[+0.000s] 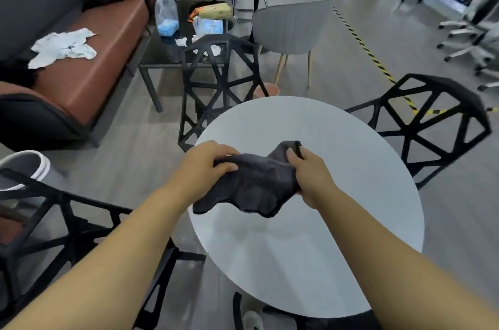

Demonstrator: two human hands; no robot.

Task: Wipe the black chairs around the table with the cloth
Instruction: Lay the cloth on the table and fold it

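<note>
A dark grey cloth (253, 186) hangs bunched between both hands above the near-left part of a round white table (337, 194). My left hand (205, 165) grips its left end, my right hand (310, 175) its right end. Three black lattice-frame chairs stand around the table: one at the far side (216, 81), one on the right (432, 124), one at the near left (62, 224), partly behind my left forearm.
A brown sofa (89, 59) with a white rag lies to the left. A glass-topped side table (167, 51) with bags stands behind the far chair. A grey shell chair (291, 27), more round tables and office chairs sit further back. A white bin (27, 167) is at left.
</note>
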